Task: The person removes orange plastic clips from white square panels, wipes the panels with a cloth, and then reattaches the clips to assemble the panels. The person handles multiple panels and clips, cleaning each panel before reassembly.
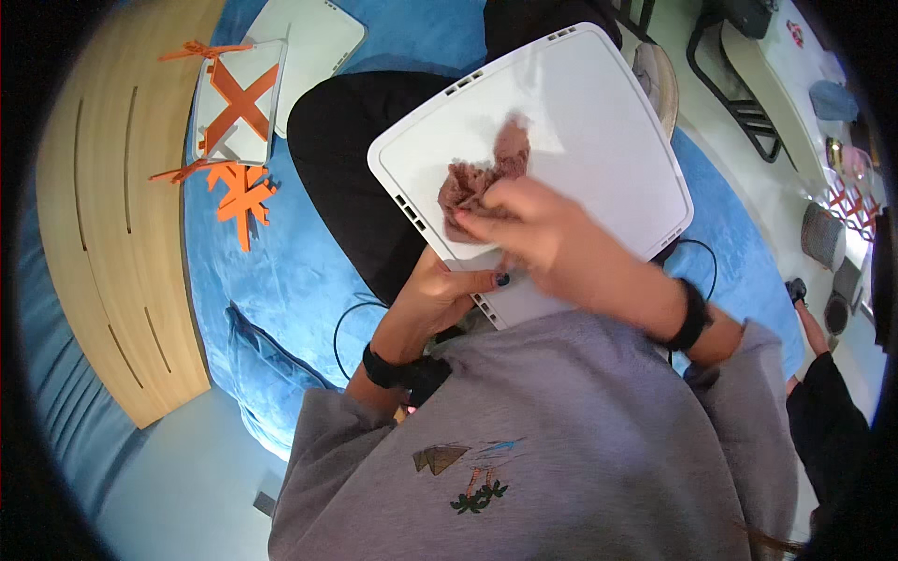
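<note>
A white square plastic panel (pixel 608 122) with rounded corners and small slots along its edges lies across my lap. My right hand (pixel 547 229), slightly blurred, is closed on a crumpled brownish-pink cloth (pixel 465 187) pressed to the panel's face. A loose end of the cloth stretches toward the far side. At the near left edge my left hand (pixel 440 294) grips the panel, its thumb on top and the other fingers hidden beneath.
Orange X-shaped pieces (pixel 241 103) stand with a white panel at the far left, beside loose orange pieces (pixel 243 201). Another white panel (pixel 313 42) lies on the blue cover (pixel 281 252). Wooden cabinet fronts (pixel 122 187) line the left; a white table (pixel 781 75) stands right.
</note>
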Tool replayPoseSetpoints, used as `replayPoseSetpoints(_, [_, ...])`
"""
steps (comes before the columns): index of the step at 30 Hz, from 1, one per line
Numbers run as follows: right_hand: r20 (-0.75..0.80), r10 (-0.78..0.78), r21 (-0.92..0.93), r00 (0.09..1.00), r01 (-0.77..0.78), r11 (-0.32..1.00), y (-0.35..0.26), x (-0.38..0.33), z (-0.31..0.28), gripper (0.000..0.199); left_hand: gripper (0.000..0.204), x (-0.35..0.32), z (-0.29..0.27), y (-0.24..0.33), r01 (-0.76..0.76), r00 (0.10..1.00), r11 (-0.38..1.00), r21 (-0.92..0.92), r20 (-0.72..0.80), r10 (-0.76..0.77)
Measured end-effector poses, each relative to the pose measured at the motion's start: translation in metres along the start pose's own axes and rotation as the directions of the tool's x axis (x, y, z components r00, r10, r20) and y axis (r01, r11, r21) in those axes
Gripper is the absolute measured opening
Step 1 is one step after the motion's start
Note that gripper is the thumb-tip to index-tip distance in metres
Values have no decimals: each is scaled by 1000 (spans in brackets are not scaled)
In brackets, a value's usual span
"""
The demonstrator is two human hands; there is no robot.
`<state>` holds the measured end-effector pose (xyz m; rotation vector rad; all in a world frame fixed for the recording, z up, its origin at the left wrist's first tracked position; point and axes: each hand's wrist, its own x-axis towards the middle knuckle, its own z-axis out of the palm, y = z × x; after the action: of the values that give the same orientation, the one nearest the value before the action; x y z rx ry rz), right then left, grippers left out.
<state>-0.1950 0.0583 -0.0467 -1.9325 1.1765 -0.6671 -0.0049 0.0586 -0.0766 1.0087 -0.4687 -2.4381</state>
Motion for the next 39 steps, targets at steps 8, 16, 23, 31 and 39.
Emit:
replayPoseSetpoints(8, [-158,69,-43,985,-77,996,66,-14,-40,56,61,5,-13,17,-84,991,993,84,-96,92])
replayPoseSetpoints(16, [-30,-74,-262,997,64,963,74,10,-46,33,69,-5,-20,13,-99,966,991,95,-231,119])
replayPoseSetpoints(23, [-100,-222,-346,970,176,922,111,39,-114,44,57,-25,-52,8,-58,992,994,92,-107,68])
replayPoseSetpoints(31, [-63,28,-245,998,-42,969,68,-68,-61,48,53,-40,-69,-11,-99,973,994,-43,-212,88])
replayPoseSetpoints(39, [165,373,178,913,-399,899,21,-154,-67,47,57,-35,-71,26,-178,978,978,107,-94,188])
